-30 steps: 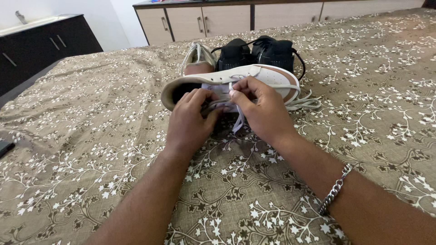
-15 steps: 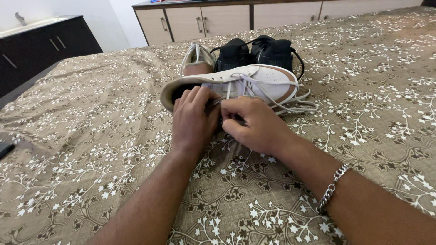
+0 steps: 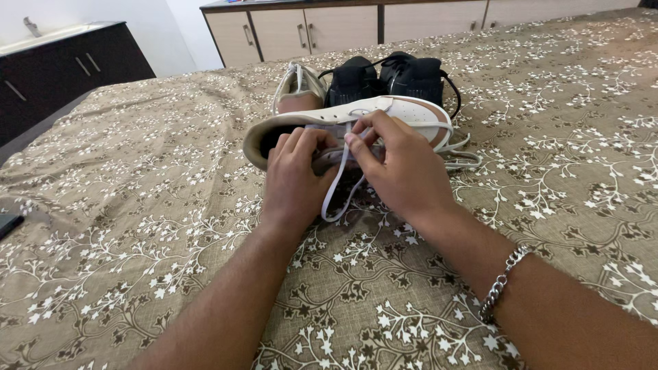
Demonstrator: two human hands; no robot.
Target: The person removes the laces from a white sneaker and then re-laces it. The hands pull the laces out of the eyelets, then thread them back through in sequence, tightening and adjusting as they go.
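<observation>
White lace now loops down from right hand.

So the white sneaker is lying on its side on the bed, tan patch at the toe end, dark opening facing left with a tan lining round the collar. Its white lace is loose: one strand hangs down in a loop over the bedspread in front of the shoe, and more slack trails off past the toe on the right.
</observation>
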